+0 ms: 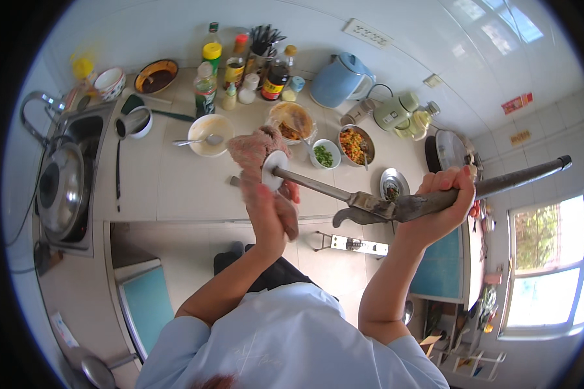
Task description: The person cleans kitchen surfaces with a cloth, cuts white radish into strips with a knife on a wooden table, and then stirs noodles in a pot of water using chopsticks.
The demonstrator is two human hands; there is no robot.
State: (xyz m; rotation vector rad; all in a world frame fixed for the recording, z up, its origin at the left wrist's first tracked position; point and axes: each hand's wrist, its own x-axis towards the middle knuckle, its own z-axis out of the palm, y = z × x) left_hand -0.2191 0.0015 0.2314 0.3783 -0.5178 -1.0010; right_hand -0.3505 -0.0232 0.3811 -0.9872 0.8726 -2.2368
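My right hand (438, 209) grips the thick, worn handle of a long metal tool (321, 185), which has a hooked lever beneath and a thin rod ending in a round white disc (275, 170). The tool is tilted, its disc end above the counter and its handle pointing to the right. At the disc, my blurred left hand (267, 214) holds a pinkish cloth (255, 146) that bunches up behind and beside it. Exactly how the fingers meet the disc is hard to make out. Behind the cloth stand a white bowl (202, 127) with a spoon and a bowl of brownish food (292, 129).
Chopped greens fill a small bowl (324, 154) beside a metal bowl of diced vegetables (353, 146). Sauce bottles (275, 80) and a blue electric kettle (338, 80) line the wall. A lidded pan (61, 185) sits at the sink on the left. A silvery dish (394, 181) lies near the tool.
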